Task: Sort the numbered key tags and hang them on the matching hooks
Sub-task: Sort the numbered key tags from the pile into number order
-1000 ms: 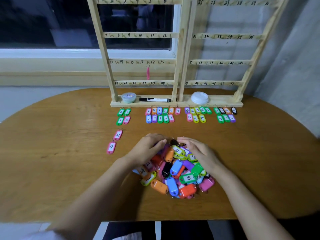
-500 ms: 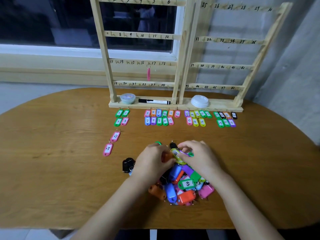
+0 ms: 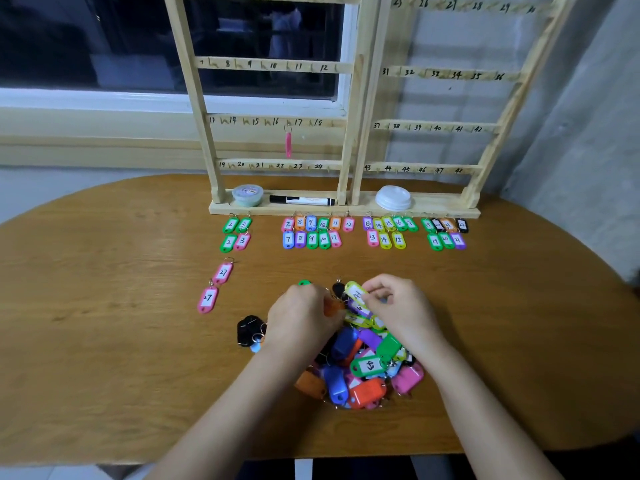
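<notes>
Yellow-green tag being pinched between right hand fingers; left hand fingers curling round orange tag. Risk: rings snagging beneath fingers, possibly dragging pile apart.

Dim, even indoor light; window dark. Soft shadows fall on the table under the forearms. Wide-angle distortion bows the table edge and tilts the rack posts. Left hand and right hand show slight motion blur.

A pink tag reads 27; the rack rail reads 8 to 12.
</notes>
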Tool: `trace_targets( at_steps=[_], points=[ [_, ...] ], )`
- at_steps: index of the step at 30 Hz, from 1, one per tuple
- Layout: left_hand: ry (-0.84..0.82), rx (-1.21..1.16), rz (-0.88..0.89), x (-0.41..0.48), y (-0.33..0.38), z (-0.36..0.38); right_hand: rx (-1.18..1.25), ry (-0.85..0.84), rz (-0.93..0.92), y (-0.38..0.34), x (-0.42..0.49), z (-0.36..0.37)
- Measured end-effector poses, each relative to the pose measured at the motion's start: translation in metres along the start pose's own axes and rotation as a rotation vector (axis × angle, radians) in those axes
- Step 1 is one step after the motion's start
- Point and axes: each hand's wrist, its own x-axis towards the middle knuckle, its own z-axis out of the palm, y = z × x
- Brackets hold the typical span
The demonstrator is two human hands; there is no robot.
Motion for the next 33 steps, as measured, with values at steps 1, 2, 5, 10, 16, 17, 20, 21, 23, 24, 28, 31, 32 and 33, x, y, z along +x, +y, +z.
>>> trace_targets(
  at_steps=[1, 2, 5, 10, 16, 17, 20, 21, 23, 24, 28, 31, 32, 33],
  points=[
    [-0.01, 0.018, -0.003, 0.002, 0.002, 0.0, 0.061, 0.009, 0.024, 0.004, 0.0, -0.004],
    [-0.025, 0.031, -0.008, 0.004, 0.004, 0.0, 0.117, 0.023, 0.043, 0.008, 0.0, -0.008],
    [-0.071, 0.022, -0.02, 0.007, 0.008, 0.001, 0.231, 0.067, 0.072, 0.019, -0.004, -0.018],
    [-0.041, -0.038, -0.007, 0.007, 0.006, 0.002, 0.346, 0.131, 0.117, 0.039, -0.005, -0.025],
    [0.037, -0.263, -0.025, 0.011, -0.004, -0.007, 0.249, 0.236, 0.166, 0.059, 0.006, -0.043],
    [0.05, -0.329, -0.045, 0.012, -0.004, -0.009, 0.189, 0.266, 0.179, 0.062, 0.009, -0.046],
    [0.054, -0.584, -0.13, 0.013, -0.006, -0.009, -0.068, 0.289, 0.211, 0.069, 0.012, -0.052],
    [0.049, -0.661, -0.151, 0.011, -0.006, -0.007, -0.129, 0.292, 0.207, 0.071, 0.012, -0.051],
    [0.025, -0.818, -0.196, 0.007, -0.006, -0.003, -0.181, 0.319, 0.184, 0.074, 0.011, -0.05],
    [0.011, -0.904, -0.227, 0.005, -0.005, -0.001, -0.193, 0.337, 0.161, 0.076, 0.01, -0.049],
    [-0.003, -1.157, -0.328, -0.003, -0.001, 0.001, -0.316, 0.379, -0.033, 0.08, -0.003, -0.044],
    [0.012, -1.215, -0.359, -0.009, 0.001, 0.001, -0.444, 0.35, -0.123, 0.083, -0.017, -0.039],
    [0.019, -1.226, -0.358, -0.011, 0.003, 0.001, -0.475, 0.323, -0.116, 0.084, -0.019, -0.038],
    [0.026, -1.237, -0.357, -0.012, 0.004, 0.001, -0.505, 0.296, -0.098, 0.085, -0.02, -0.038]
  ],
)
